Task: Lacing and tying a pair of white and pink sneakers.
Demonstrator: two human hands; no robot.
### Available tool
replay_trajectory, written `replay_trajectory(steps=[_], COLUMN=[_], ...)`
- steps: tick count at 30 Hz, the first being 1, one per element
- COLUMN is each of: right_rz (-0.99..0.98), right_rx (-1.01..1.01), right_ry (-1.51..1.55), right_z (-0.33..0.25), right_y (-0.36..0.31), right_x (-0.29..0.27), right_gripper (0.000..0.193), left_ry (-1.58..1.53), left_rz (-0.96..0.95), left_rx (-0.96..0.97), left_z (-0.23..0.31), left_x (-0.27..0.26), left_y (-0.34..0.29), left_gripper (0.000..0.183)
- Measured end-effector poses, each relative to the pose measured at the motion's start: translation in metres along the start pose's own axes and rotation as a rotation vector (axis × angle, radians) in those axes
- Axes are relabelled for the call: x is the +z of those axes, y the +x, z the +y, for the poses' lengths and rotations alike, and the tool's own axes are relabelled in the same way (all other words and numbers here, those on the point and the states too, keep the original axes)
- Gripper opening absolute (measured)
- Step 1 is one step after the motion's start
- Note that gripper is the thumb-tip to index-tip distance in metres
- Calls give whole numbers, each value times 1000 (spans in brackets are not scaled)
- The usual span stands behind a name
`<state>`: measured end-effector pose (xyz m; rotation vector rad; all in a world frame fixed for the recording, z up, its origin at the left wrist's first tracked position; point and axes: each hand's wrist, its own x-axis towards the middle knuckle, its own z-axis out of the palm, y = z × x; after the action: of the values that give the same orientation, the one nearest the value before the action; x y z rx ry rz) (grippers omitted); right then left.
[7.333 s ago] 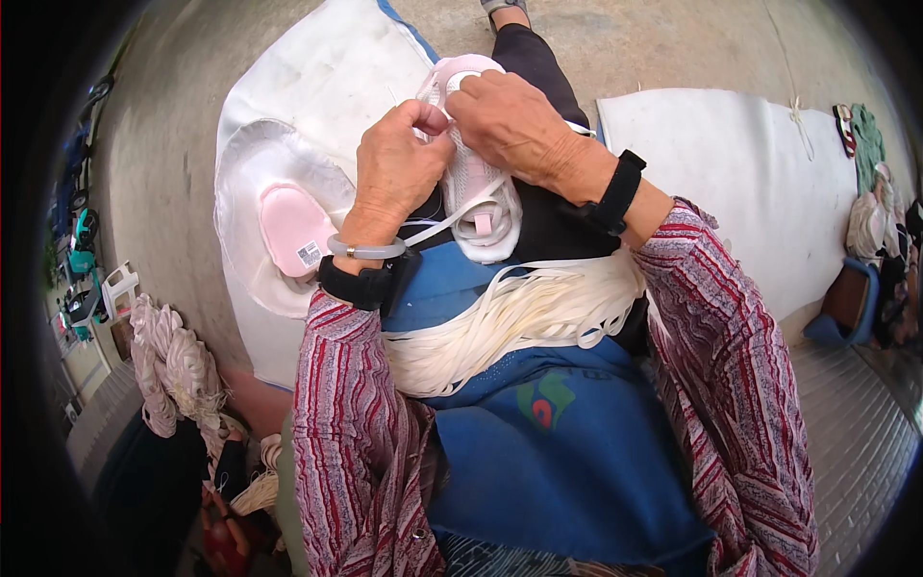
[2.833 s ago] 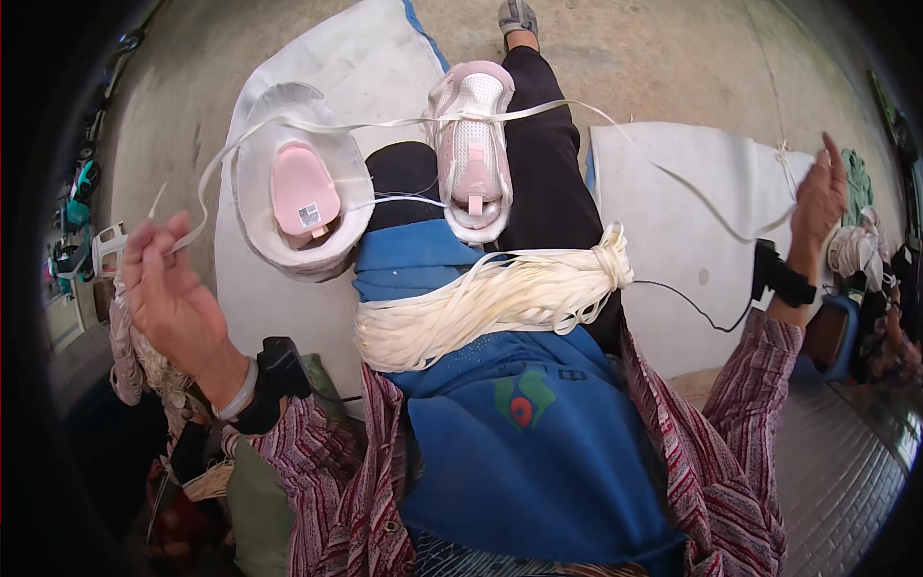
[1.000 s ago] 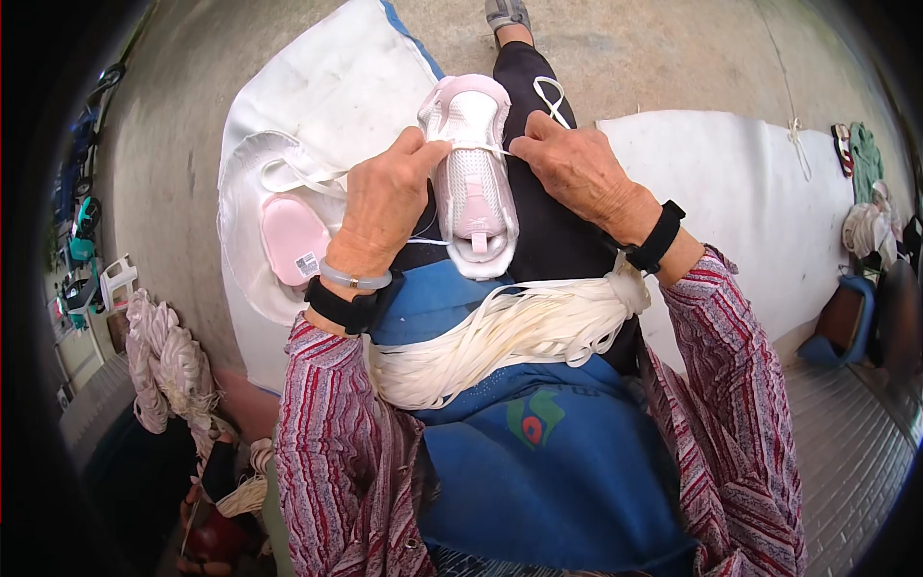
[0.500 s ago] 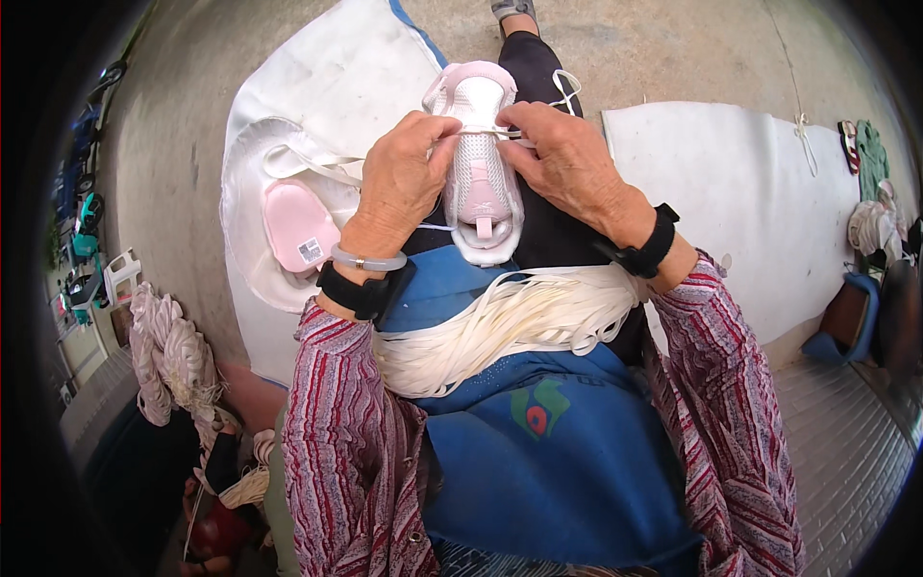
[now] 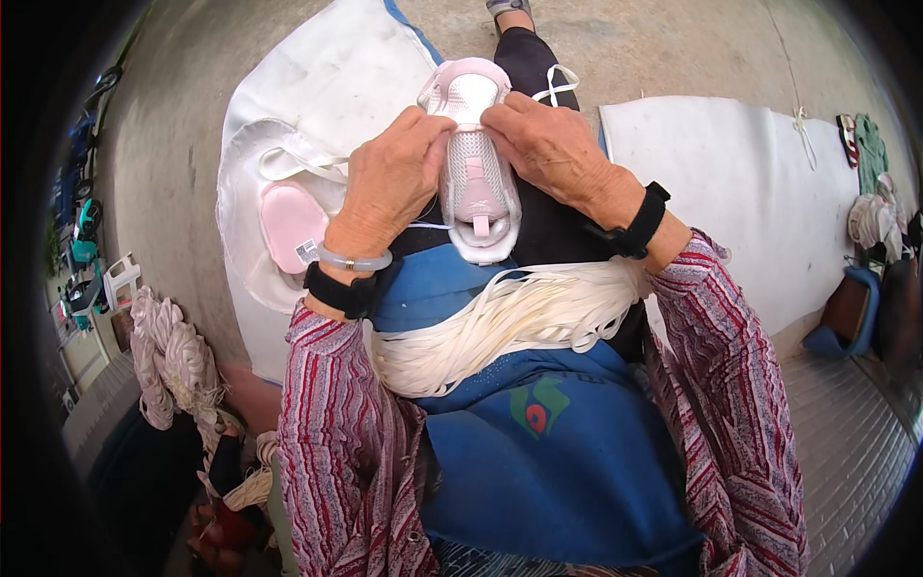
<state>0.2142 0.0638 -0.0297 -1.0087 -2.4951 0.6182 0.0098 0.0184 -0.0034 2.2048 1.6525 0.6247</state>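
Observation:
A pink and white mesh sneaker (image 5: 471, 178) lies across my lap, its pink toe pointing away from me. A flat white shoelace (image 5: 468, 127) crosses the top of its tongue. My left hand (image 5: 396, 168) is closed in a pinch at the lace's left side, against the shoe's edge. On the opposite side my right hand (image 5: 556, 149) pinches the lace too; its fingertips partly hide the eyelets. One loose length of lace loops beyond my right hand, another lies left of my left hand. A thick bundle of cream laces (image 5: 510, 322) rests on my blue apron (image 5: 567, 452).
At the left, a pink insole-shaped piece (image 5: 293, 226) with a label sits on white cloth (image 5: 274, 106). Another white sheet (image 5: 711, 173) spreads at the right. Bunched pink-white shoes or uppers (image 5: 173, 356) hang lower left. A blue chair (image 5: 846, 313) stands far right.
The lace stretched between my hands is now drawn down flat against the shoe. My right hand has shifted slightly left and up, and my left hand has moved slightly left.

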Motion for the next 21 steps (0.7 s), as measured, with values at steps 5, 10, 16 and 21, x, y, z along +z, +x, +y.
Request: replay_trajectory(steps=[5,10,16,21], right_rz=[27,-51,-56,-6], right_rx=[299,368,305,164], right_ry=[374,564,384,267], right_z=[2,7,6,11], right_y=[-16,-18,-15,-16], right_x=[-17,-14,-9,-3], right_gripper=[11,15,14,13], left_ry=[-366,-593,-158,-231], left_rz=[120,-87,-116,-157], left_rx=[-301,-770,-441,-560], left_z=[19,23,4,0], left_x=[-4,-5,3,2], left_y=[-14,-25,-21,-18], left_gripper=[19,23,27,28])
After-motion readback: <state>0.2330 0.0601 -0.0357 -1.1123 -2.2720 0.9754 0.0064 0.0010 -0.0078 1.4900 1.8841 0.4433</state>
